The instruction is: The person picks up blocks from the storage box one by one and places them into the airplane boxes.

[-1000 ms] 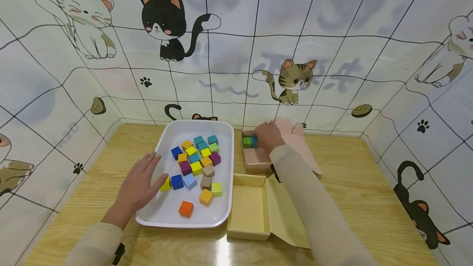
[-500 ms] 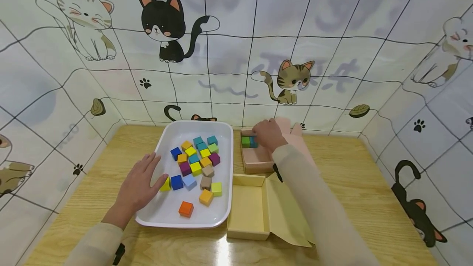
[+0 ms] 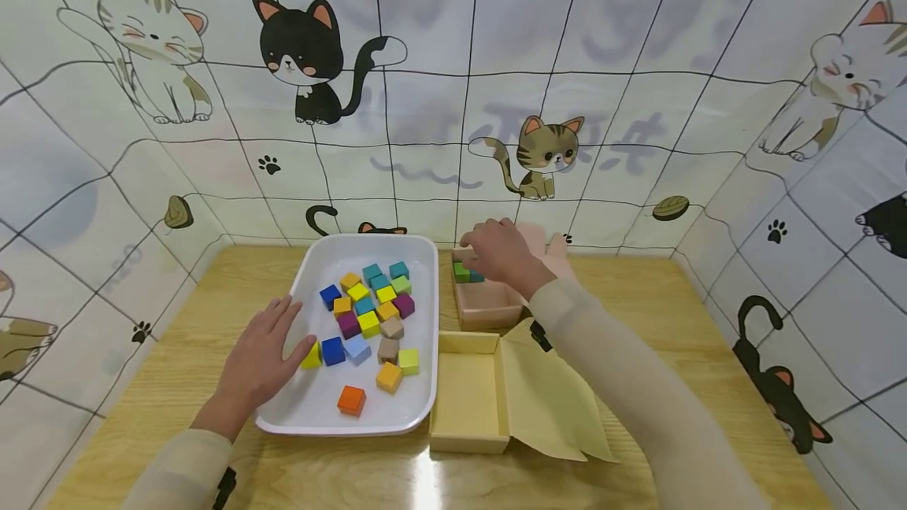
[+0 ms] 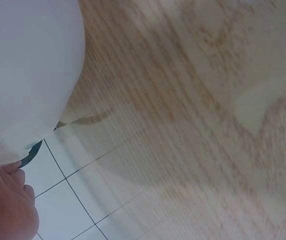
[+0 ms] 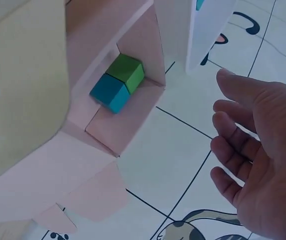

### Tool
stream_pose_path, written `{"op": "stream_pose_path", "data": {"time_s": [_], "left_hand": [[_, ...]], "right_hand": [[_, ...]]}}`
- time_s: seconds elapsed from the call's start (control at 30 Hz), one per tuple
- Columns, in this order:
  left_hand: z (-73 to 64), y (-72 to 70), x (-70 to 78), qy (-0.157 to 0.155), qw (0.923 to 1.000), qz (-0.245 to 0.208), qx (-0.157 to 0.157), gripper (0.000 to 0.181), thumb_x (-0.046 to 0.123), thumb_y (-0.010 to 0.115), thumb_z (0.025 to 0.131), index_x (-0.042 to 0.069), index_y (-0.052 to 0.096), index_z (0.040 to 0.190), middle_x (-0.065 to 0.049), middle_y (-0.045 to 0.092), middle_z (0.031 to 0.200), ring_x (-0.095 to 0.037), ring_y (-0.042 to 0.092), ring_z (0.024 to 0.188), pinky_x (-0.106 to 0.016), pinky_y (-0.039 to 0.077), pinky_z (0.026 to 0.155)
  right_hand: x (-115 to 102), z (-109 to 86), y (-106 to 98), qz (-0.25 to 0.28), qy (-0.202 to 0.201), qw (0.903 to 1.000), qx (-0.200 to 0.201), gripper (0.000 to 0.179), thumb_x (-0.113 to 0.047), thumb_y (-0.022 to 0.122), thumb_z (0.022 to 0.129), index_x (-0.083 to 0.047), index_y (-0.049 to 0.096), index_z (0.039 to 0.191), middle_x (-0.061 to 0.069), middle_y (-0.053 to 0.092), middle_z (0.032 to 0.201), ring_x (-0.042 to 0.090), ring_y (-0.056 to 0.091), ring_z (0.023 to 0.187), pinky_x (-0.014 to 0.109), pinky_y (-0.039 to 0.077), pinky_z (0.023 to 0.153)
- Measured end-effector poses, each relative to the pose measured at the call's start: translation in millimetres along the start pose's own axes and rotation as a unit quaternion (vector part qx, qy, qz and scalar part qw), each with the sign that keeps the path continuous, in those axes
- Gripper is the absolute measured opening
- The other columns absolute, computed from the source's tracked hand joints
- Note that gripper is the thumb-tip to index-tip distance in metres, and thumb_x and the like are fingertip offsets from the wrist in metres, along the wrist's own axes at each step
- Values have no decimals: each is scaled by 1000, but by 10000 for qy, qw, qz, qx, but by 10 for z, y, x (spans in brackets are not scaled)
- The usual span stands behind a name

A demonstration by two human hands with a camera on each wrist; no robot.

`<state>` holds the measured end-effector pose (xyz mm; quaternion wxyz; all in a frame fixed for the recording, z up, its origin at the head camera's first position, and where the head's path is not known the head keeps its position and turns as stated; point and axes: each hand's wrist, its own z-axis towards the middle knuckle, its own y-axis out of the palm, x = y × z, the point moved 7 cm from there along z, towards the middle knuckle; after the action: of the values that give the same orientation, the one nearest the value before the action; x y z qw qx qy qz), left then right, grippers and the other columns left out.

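Note:
My left hand (image 3: pixel 258 356) lies with straight fingers over the left rim of a white tray (image 3: pixel 294 412). Several coloured wooden cubes are spread in that tray, among them an orange cube (image 3: pixel 351 400) and, by my left thumb, a yellow cube (image 3: pixel 312 356). Above the back of a pink cardboard box (image 3: pixel 489 307) hovers my right hand (image 3: pixel 503 254), loosely curled and holding nothing. Inside the box, a green cube (image 5: pixel 125 69) and a blue cube (image 5: pixel 110 93) sit side by side in one corner. The left wrist view shows only part of the left hand (image 4: pixel 8 205).
An open yellow cardboard box (image 3: pixel 468 392) stands between the tray and my right sleeve, its lid (image 3: pixel 549 400) folded out to the right. The pink box's lid (image 3: pixel 556 254) lies open behind my right wrist. Cat-patterned cloth (image 3: pixel 425 101) walls the wooden table (image 3: pixel 638 321).
My right hand has risen out of the pink box and moved left, over the green and blue cubes. The left hand stays on the tray. The head view has shifted slightly.

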<state>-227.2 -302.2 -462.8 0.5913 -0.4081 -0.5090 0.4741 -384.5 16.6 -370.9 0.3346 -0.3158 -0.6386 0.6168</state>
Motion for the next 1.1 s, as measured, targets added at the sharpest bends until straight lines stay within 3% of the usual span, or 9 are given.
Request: {"op": "stream_pose_path", "data": {"time_s": [0.23, 0.53, 0.63, 0.77, 1.1], "left_hand": [[-12, 1, -5, 5, 10000, -78, 24, 73, 49, 54, 94, 6, 34, 150, -24, 32, 155, -45, 25, 144, -65, 24, 114], [-10, -19, 25, 53, 9999, -136, 7, 73, 49, 53, 95, 5, 34, 150, -26, 32, 154, -46, 26, 143, -66, 25, 112], [-9, -21, 14, 44, 9999, -135, -11, 73, 49, 52, 95, 6, 33, 150, -26, 31, 154, -46, 25, 143, -67, 25, 112], [-6, -21, 4, 31, 9999, -134, -55, 74, 51, 51, 95, 7, 31, 151, -25, 30, 155, -46, 24, 143, -66, 24, 114], [-9, -7, 8, 56, 9999, -91, -46, 75, 53, 50, 95, 6, 31, 151, -26, 31, 154, -46, 25, 143, -65, 24, 114]], "right_hand": [[39, -292, 73, 41, 256, 9996, 132, 46, -44, 62, 93, -17, 62, 130, 9, 64, 121, 30, 59, 108, 48, 47, 90], [380, -611, 538, 820, 976, 9908, -458, 76, -53, 53, 94, -1, 37, 147, 21, 38, 152, 39, 37, 139, 58, 34, 110], [453, -652, 682, 1117, 1048, 9858, -693, 82, -53, 50, 95, 3, 29, 150, 23, 26, 158, 40, 24, 147, 58, 26, 117], [497, -672, 774, 1483, 1042, 9790, -929, 83, -52, 50, 96, 5, 25, 151, 25, 22, 159, 41, 17, 149, 57, 20, 120], [518, -664, 799, 1886, 1001, 9683, -1298, 87, -55, 48, 96, 4, 17, 153, 25, 14, 161, 42, 12, 150, 60, 18, 119]]}}
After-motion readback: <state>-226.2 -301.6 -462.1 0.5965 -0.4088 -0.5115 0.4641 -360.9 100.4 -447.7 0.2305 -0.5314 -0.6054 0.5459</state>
